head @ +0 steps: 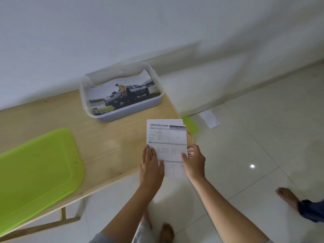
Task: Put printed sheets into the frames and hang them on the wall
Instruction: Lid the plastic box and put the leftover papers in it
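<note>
Two printed sheets are in view. One white printed sheet headed SPECIFICATION lies over the near right corner of the single pale wooden table, held by both hands. The left hand rests flat on its left edge, fingers straight and close together. The right hand pinches its right edge, thumb on top and fingers curled beneath. The second sheet, a pickup-truck picture, lies curved inside one clear plastic container at the far side. One lime-green plastic lid lies on the left.
</note>
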